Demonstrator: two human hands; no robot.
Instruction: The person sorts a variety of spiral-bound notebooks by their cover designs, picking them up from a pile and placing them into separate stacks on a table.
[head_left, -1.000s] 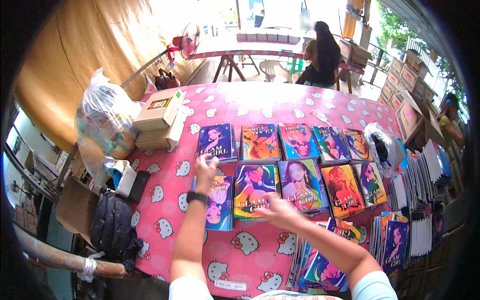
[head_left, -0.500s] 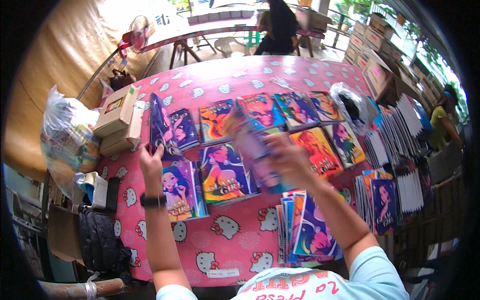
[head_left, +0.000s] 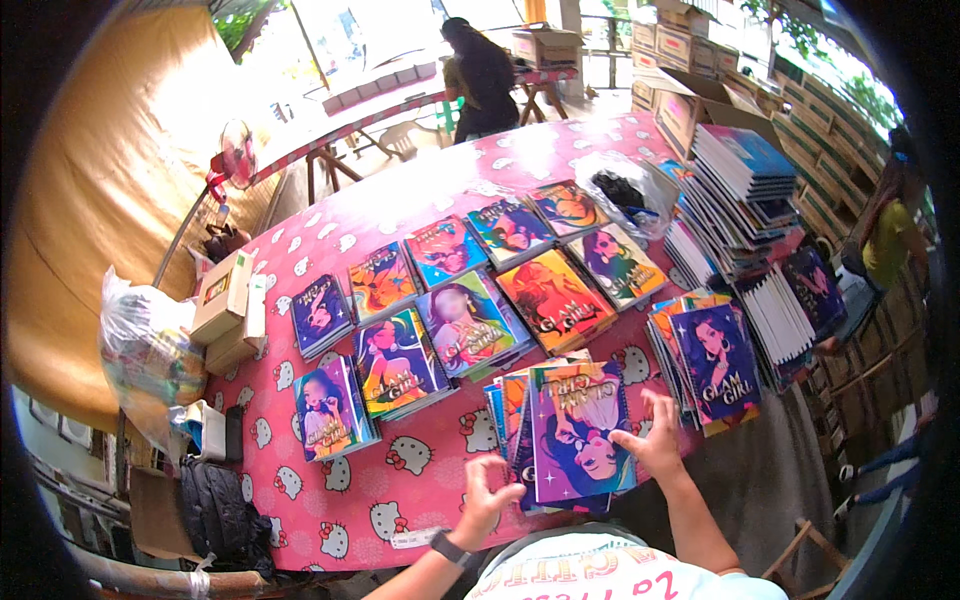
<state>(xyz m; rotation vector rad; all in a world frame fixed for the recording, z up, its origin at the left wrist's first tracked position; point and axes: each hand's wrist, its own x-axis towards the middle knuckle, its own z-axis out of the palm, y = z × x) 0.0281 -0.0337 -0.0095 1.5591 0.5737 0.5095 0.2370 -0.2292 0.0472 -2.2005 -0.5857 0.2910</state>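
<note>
A pile of spiral notebooks (head_left: 583,440) lies at the table's near edge, fanned unevenly, its purple-covered top one upside down to me. My left hand (head_left: 490,497) is beside the pile's lower left side, thumb and fingers curved and apart. At its right side is my right hand (head_left: 655,440), fingers spread and thumb tip close to the top cover; contact is unclear. Beyond them, small stacks of notebooks are laid in two rows, among them a red-and-yellow one (head_left: 556,300), a green-and-pink one (head_left: 474,322) and a dark purple one (head_left: 322,314).
Tall notebook stacks (head_left: 745,165) and another notebook pile (head_left: 715,360) line the right side. A plastic bag with black contents (head_left: 625,190) lies behind. Cardboard boxes (head_left: 222,298), a stuffed clear bag (head_left: 150,340) and a black backpack (head_left: 215,510) are at left. Other people (head_left: 485,80) are nearby.
My left hand has let go of a dark notebook at the far left and come to the near pile. My right hand, earlier carrying a blurred notebook, is now at the pile too. The view has shifted.
</note>
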